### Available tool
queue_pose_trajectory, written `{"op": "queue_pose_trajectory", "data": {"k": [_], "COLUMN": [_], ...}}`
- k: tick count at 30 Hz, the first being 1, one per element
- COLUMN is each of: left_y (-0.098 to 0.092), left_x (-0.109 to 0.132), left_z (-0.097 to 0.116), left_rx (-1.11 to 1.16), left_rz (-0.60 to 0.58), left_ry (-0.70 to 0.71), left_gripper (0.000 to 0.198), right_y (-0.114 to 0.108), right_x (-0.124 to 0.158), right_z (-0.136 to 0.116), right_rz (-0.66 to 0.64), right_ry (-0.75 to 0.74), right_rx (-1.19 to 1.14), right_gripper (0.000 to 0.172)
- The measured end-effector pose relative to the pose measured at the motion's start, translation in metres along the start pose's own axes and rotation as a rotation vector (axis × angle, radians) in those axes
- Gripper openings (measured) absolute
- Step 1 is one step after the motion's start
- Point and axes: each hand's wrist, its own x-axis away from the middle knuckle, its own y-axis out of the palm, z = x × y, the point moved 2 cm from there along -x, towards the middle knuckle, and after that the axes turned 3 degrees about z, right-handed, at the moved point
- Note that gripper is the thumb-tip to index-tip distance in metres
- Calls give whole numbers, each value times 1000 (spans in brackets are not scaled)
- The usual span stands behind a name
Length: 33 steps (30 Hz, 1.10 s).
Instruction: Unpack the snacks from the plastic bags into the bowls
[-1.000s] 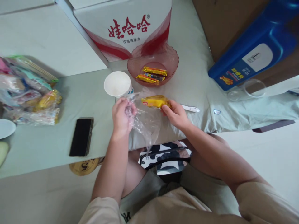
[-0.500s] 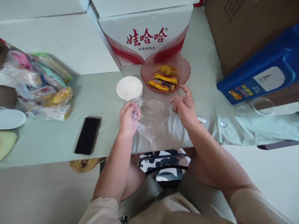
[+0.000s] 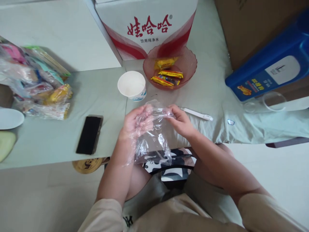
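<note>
Both my hands hold a clear plastic bag (image 3: 152, 141) above the near edge of the table. My left hand (image 3: 135, 122) grips its upper left part with curled fingers, seen through the film. My right hand (image 3: 181, 120) pinches the bag's top right edge. The bag hangs down empty over my lap. Behind it stands a pink ribbed bowl (image 3: 185, 61) holding several yellow snack packets (image 3: 166, 72). A white paper cup (image 3: 132, 85) stands left of the bowl.
A black phone (image 3: 89, 134) lies on the pale cloth at left. A heap of bagged snacks (image 3: 36, 87) and a white plate (image 3: 9, 117) sit far left. A white pen (image 3: 196, 113), a red-and-white carton (image 3: 147, 25) and a blue container (image 3: 270, 61) lie behind and right.
My right hand dropped the yellow packet into the pink bowl, then came back and took hold of the bag's right edge. Both hands lifted the bag off the table.
</note>
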Motion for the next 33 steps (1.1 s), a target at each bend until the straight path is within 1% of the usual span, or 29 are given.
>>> {"op": "queue_pose_trajectory", "data": {"k": [2,3,5,6,7,8,11,13,15,17,18,20,23,25,27,30,32,33], "left_y": [-11,-17,-27,-30,-32,-34,-35,-33,-33,-36,-39,-46,-58,-60,-57,-47,-44,-44], "left_x": [-2,-3,-4,-5,-5,-5,-7,-8,-9,-10,-10,-9,-5,-3,-3,-4,-3,-3], "left_z": [5,7,10,10,10,10,12,15,17,19,20,24,29,29,24,13,9,9], "left_rx": [-95,-152,-270,-326,-373,-402,-368,-280,-208,-186,-189,-188,-112,-55,-58,-191,-281,-304], "left_rz": [88,148,282,347,410,475,660,724,737,726,718,715,759,774,732,635,637,659], "left_ry": [58,85,127,135,138,155,282,387,436,437,432,444,547,588,528,344,295,311], "left_gripper": [40,43,54,61,63,59,32,22,21,22,23,26,28,30,36,51,56,56], "right_y": [-6,-9,-16,-19,-23,-27,-37,-39,-38,-35,-35,-37,-44,-48,-50,-51,-51,-51], "right_x": [-2,-2,-4,-5,-5,-6,-7,-7,-7,-7,-7,-7,-9,-11,-12,-11,-8,-7], "right_z": [2,2,3,3,3,2,0,-1,0,3,4,6,11,14,16,15,12,9], "right_rz": [156,214,276,296,314,336,446,502,465,398,392,449,548,566,552,528,529,526], "right_ry": [86,135,221,248,266,278,268,259,307,366,374,341,270,247,240,241,245,245], "right_rx": [-123,-182,-238,-233,-221,-214,-274,-372,-427,-384,-342,-275,-248,-237,-228,-235,-244,-240], "right_gripper": [34,35,36,37,40,45,61,69,75,77,75,67,56,52,51,54,56,57]}}
